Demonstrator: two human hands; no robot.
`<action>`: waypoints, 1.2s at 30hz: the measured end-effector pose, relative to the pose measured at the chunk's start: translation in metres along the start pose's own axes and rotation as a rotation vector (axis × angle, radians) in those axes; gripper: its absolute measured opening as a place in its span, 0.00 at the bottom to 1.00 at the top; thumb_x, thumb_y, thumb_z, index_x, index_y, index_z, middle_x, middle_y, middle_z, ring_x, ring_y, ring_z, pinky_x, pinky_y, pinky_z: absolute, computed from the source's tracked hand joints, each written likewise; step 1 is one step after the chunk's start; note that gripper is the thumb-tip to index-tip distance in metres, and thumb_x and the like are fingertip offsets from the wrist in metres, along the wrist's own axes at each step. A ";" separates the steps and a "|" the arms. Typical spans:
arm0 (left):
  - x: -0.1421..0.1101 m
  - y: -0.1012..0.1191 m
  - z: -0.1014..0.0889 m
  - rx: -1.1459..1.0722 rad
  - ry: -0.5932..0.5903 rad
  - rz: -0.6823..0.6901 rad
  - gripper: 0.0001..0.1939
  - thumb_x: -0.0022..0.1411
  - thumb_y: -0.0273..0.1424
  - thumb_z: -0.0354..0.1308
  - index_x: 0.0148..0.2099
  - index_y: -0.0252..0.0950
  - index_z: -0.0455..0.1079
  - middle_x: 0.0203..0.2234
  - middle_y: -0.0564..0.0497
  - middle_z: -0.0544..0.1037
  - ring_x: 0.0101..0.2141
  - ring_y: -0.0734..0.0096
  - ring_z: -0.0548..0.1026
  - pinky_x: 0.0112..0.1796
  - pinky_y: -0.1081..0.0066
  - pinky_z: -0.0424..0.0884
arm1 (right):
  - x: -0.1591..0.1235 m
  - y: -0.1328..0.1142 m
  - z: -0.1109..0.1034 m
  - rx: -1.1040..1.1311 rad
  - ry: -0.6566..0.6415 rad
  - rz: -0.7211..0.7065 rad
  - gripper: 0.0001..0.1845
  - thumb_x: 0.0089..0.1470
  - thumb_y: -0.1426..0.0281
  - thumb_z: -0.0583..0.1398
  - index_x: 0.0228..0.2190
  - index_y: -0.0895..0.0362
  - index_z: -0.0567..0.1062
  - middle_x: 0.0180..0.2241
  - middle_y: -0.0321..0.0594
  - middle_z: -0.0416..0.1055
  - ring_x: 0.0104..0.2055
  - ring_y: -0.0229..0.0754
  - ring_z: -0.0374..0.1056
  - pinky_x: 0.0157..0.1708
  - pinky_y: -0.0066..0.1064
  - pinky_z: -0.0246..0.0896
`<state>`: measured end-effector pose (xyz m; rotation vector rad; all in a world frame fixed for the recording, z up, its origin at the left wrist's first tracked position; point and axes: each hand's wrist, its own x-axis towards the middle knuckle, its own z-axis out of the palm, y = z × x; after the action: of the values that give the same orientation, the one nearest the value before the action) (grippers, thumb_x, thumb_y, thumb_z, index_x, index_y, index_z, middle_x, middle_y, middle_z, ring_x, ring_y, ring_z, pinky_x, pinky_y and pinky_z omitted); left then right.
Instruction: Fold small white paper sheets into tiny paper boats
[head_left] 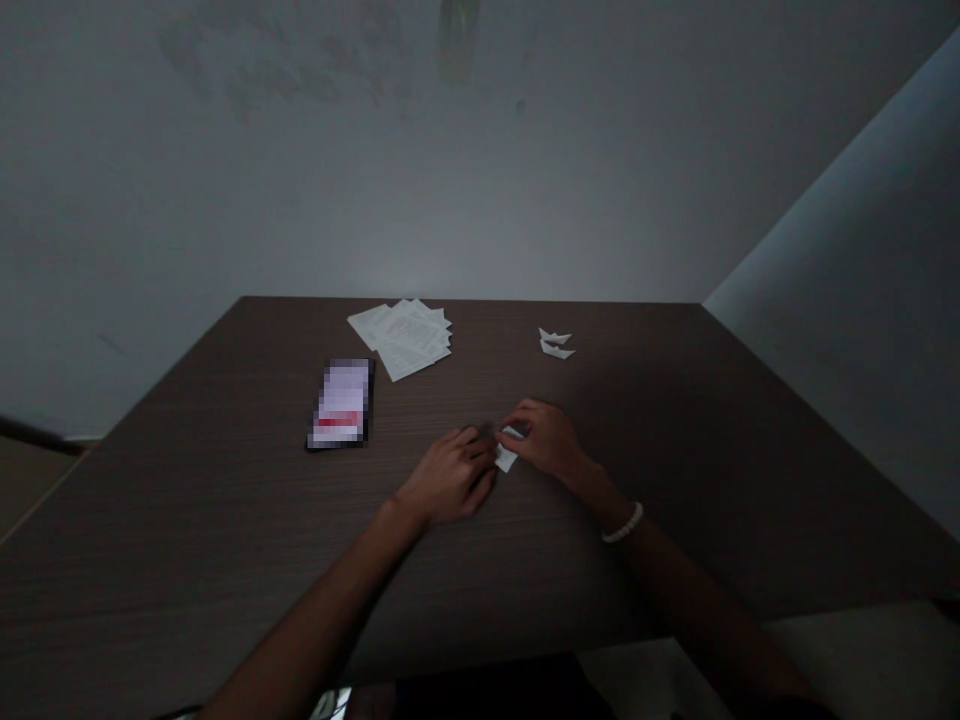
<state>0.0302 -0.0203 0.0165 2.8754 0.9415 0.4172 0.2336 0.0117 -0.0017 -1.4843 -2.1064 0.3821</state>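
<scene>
A small folded piece of white paper with faint print lies between my hands, low over the table. My right hand pinches its upper right side with thumb and fingers, a beaded bracelet on that wrist. From the other side, my left hand curls its fingers against the paper's left edge; its fingertips are blurred and partly hidden. Beyond the right hand, two small folded paper boats sit close together on the table.
Several printed paper sheets lie fanned out at the back left of the dark wooden table. A phone with a lit, blurred-out screen lies in front of them. A wall rises behind the table, and another surface borders its right side.
</scene>
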 end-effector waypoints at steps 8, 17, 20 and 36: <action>-0.003 0.000 0.001 0.004 0.018 0.007 0.14 0.67 0.32 0.48 0.47 0.33 0.73 0.43 0.43 0.77 0.43 0.57 0.70 0.44 0.58 0.67 | 0.005 0.008 0.001 0.044 0.005 -0.018 0.04 0.49 0.70 0.65 0.29 0.54 0.81 0.31 0.37 0.75 0.28 0.35 0.67 0.30 0.26 0.58; -0.002 0.000 0.000 -0.009 0.020 0.005 0.13 0.67 0.32 0.49 0.46 0.33 0.73 0.45 0.44 0.76 0.45 0.57 0.70 0.45 0.58 0.67 | 0.007 0.012 0.002 0.030 0.059 0.014 0.04 0.51 0.71 0.64 0.29 0.55 0.80 0.29 0.38 0.75 0.28 0.36 0.67 0.31 0.26 0.57; -0.003 0.001 0.000 -0.004 0.022 0.005 0.13 0.66 0.31 0.49 0.46 0.33 0.72 0.44 0.44 0.77 0.44 0.57 0.70 0.44 0.58 0.67 | 0.005 0.011 0.002 -0.004 0.064 -0.003 0.04 0.52 0.71 0.63 0.29 0.56 0.80 0.29 0.38 0.75 0.29 0.36 0.67 0.32 0.26 0.57; 0.005 0.001 0.002 -0.022 -0.025 0.001 0.14 0.63 0.32 0.51 0.49 0.32 0.67 0.48 0.41 0.72 0.48 0.55 0.68 0.49 0.57 0.65 | -0.004 0.016 0.001 0.116 -0.017 -0.171 0.04 0.55 0.72 0.63 0.33 0.55 0.80 0.32 0.38 0.72 0.32 0.36 0.68 0.34 0.27 0.61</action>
<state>0.0350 -0.0183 0.0155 2.8550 0.9252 0.3887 0.2468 0.0140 -0.0120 -1.2291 -2.1662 0.4452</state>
